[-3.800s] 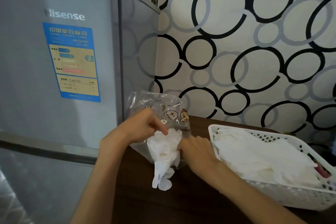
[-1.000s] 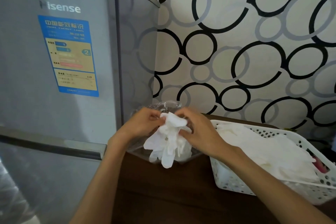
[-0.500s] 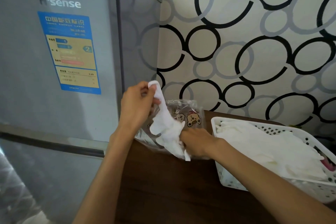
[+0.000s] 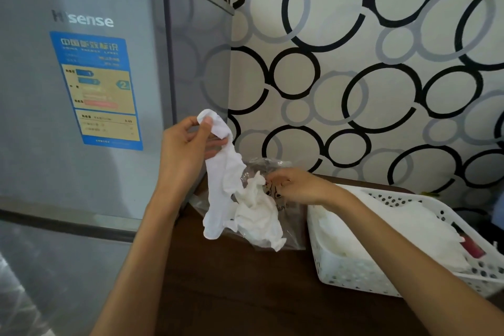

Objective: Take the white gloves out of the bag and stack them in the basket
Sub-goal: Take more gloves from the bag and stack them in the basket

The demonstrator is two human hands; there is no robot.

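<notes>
On the dark wooden counter (image 4: 245, 294), far left corner beside a grey refrigerator (image 4: 81, 172): one clear plastic bag (image 4: 289, 229), held down by the right hand (image 4: 297, 185), fingers curled on its film. Left hand (image 4: 188, 150) was raised, pinching the cuff of one white glove (image 4: 226, 180) that hung to the bag mouth; more crumpled gloves (image 4: 259, 215) lay there. At right, a white perforated basket (image 4: 354, 275) held stacked gloves (image 4: 417, 229).
</notes>
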